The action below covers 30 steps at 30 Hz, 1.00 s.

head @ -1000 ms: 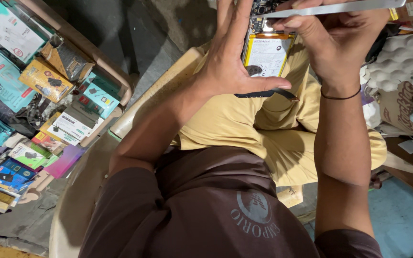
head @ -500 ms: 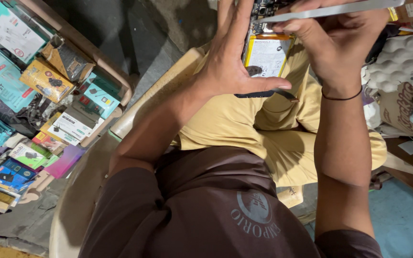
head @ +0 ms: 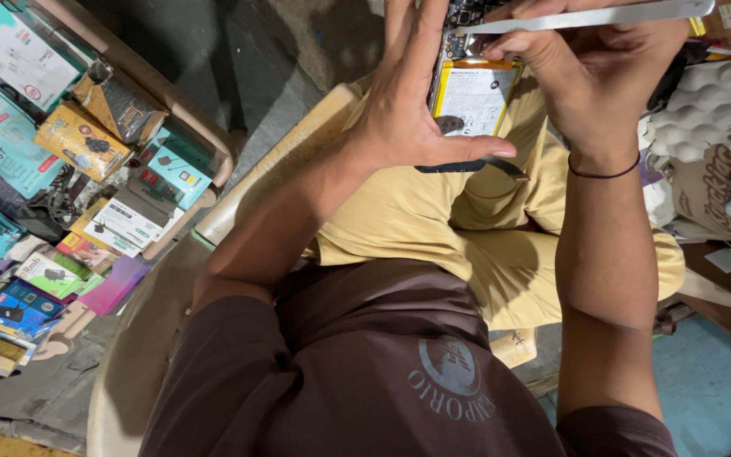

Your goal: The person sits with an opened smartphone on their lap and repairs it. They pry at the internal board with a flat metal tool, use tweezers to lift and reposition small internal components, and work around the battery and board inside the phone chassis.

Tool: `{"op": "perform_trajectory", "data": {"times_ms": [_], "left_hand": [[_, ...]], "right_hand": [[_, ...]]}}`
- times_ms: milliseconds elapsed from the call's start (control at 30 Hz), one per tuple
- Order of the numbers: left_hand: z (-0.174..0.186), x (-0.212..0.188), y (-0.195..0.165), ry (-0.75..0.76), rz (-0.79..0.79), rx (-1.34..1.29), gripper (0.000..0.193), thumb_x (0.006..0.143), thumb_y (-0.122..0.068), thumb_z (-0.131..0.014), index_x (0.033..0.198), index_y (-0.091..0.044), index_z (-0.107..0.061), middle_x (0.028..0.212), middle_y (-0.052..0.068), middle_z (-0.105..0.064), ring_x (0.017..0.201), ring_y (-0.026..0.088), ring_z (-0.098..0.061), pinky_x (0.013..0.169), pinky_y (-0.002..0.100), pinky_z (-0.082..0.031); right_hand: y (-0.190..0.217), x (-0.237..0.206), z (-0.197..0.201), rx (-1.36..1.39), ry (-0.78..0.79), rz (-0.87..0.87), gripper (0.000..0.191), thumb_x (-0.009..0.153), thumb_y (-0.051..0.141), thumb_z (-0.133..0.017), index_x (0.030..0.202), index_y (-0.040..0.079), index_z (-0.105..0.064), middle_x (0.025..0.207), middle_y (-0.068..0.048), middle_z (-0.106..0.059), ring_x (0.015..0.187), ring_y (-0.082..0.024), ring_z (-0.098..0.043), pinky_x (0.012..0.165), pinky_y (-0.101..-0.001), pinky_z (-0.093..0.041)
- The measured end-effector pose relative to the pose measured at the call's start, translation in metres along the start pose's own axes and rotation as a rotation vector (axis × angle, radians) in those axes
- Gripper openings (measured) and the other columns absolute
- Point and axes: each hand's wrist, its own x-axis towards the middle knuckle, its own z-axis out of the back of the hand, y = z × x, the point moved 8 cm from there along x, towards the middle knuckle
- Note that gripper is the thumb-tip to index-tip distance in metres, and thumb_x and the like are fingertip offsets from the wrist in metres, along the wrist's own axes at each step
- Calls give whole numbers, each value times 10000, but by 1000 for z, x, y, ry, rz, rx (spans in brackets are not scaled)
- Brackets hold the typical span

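Teal, yellow and white small-parts packets [head: 61,161] crowd the far left, piled in and around a wooden tray [head: 181,110], w/ more flat packs spilling down toward the floor at lower left. Just right of that runs the pale curved chair rim [head: 141,338] you're sitting in. Your brown shirt [head: 365,372] fills the bottom centre, mustard trousers [head: 433,228] above it.

Your left hand [head: 412,114] comes up from the middle: fingers straight and close together behind the opened phone [head: 471,93], thumb laid across under its lower edge, so it cradles the phone rather than clamping tight. Phone is up top, centre-right, above your lap, back cover off; white battery w/ a yellow border faces you, dark circuit board above it at the frame's upper edge.

Your right hand [head: 590,76], black band on the wrist, is curled tight, fingertips pinching at the phone's top right corner beside the board. It's closed on a flat silver metal tool [head: 602,15] that runs along the upper edge, approx. level. Far right: a pale egg-type tray [head: 704,101], cardboard bits, blue floor mat [head: 712,389] below.
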Motion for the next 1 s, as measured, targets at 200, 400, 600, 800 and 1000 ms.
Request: {"op": "perform_trajectory", "data": {"times_ms": [200,400,600,800,1000], "left_hand": [[-1,0,1,5,1,-10,1405,755,-585,-1082,1618,-5,-137,1631,242,-220,1505,417,-269,1245,461,-310],[1,0,-2,-4,-16,2,1403,759,-579,-1086,1610,0,-133,1617,249,-219,1523,436,-252,1268,481,-297],[1,1,-1,4,4,-27,1380,749,-580,-1048,1624,-15,-143,1632,229,-235,1502,401,-271,1227,462,-298],[2,2,-4,-18,-20,-1,1391,779,-594,-1089,1613,-6,-143,1620,236,-228,1486,418,-267,1267,487,-299],[2,1,-5,-21,-2,15,1373,780,-597,-1078,1610,-8,-157,1619,226,-250,1485,402,-278,1267,473,-301]], "right_hand": [[0,-1,-1,-6,25,7,61,1160,-78,-694,1164,-114,-645,1101,-191,-722,989,-238,-762,904,-322,-660],[-7,-8,11,11,-16,9,125,1155,2,-714,1160,-98,-638,1067,-173,-708,957,-236,-762,879,-350,-681],[-27,-22,41,254,-282,25,247,1182,92,-736,1251,-2,-518,1013,-157,-670,856,-259,-709,764,-428,-647],[-1,-55,31,316,-525,-16,246,1181,129,-692,1228,-21,-502,911,-138,-553,701,-236,-627,631,-376,-568],[45,-89,-6,37,-729,95,275,995,158,-722,1053,22,-490,828,-87,-598,638,-168,-723,534,-340,-577]]}}
